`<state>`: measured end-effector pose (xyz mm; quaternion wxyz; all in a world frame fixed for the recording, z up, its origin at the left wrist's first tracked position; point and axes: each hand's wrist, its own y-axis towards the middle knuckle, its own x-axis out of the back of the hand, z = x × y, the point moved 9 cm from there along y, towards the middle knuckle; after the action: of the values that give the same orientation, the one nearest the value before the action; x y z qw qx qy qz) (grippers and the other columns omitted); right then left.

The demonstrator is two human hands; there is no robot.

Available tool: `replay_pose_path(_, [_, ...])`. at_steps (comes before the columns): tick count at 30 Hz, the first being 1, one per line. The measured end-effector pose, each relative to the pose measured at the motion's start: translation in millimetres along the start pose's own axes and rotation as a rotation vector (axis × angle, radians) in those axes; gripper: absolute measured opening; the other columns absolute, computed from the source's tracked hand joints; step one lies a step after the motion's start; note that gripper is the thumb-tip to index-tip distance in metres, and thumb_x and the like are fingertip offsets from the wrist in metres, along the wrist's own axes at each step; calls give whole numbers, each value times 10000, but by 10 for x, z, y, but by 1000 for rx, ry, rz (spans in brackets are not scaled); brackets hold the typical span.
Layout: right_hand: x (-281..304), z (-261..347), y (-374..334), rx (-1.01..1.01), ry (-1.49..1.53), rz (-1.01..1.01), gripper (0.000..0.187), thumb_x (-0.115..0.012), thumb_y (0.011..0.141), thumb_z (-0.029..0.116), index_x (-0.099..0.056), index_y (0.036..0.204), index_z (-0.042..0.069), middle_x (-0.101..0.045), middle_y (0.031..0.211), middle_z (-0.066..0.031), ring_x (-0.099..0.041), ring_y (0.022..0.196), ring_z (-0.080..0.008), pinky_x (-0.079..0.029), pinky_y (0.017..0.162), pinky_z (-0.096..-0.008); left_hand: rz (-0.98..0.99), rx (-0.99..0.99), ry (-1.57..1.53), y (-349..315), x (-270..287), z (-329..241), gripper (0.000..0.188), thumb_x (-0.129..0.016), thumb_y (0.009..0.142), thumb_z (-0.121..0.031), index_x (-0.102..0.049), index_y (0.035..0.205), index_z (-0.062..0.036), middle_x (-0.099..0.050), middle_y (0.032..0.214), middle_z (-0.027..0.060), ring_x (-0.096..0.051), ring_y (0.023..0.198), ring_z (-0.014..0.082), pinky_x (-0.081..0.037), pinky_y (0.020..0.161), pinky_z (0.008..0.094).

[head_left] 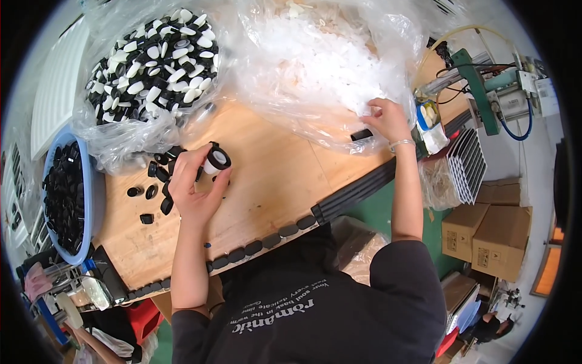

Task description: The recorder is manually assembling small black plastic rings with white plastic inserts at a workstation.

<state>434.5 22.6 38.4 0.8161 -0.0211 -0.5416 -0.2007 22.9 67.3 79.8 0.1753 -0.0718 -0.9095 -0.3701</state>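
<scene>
My left hand (197, 188) is closed around a round black cap (218, 156) with a white inner part, held tilted just above the table. Loose black caps and rings (151, 192) lie beside and beneath that hand. At the right, my right hand (388, 119) reaches to the edge of a heap of small white pieces (327, 67) on a clear plastic sheet. Its fingers are bent together at the heap; what they pinch, if anything, blends into the white. A short black cylinder (362, 134) lies on the plastic near my right wrist.
A clear bag of black and white parts (157, 67) stands far left, above a blue basin (91, 206) full of black pieces. Dark padding (260, 246) lines the wooden table's front edge. A green-framed press (479, 91) stands right, with cardboard boxes (500, 236) below.
</scene>
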Motion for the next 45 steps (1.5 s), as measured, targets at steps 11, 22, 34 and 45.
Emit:
replay_pose_path(11, [-148, 85, -63, 48, -147, -30, 87, -620, 701, 44, -609, 782, 16, -621, 771, -155, -619, 741, -324, -499, 664, -396, -28, 7, 31, -7, 73, 8, 387, -765, 622, 13, -638, 987, 30, -645, 859, 104, -586, 740, 220, -466, 674, 283])
replay_pose_path(22, [-230, -37, 88, 181, 24, 226, 190, -562, 700, -77, -619, 858, 11, -585, 857, -138, -608, 711, -299, -481, 656, -354, -11, 5, 34, 27, 65, 20, 394, -776, 627, -12, -638, 994, 22, -640, 858, 110, -591, 757, 230, -466, 679, 291])
replay_pose_path(34, [-138, 218, 31, 286, -165, 114, 218, -639, 721, -9, -596, 933, 15, -608, 714, -133, -616, 642, -259, -493, 598, -338, 33, -2, 49, -4, 7, 19, 398, -773, 633, -6, -637, 1007, 9, -641, 859, 113, -594, 769, 249, -462, 698, 300])
replay_pose_path(45, [-310, 2262, -639, 264, 1219, -126, 162, -673, 778, -86, -616, 916, -22, -670, 814, -88, -644, 677, -124, -504, 573, -202, -151, -123, -45, -126, 109, -83, 444, -783, 606, 52, -611, 1014, 50, -650, 936, 123, -577, 844, 228, -456, 754, 312])
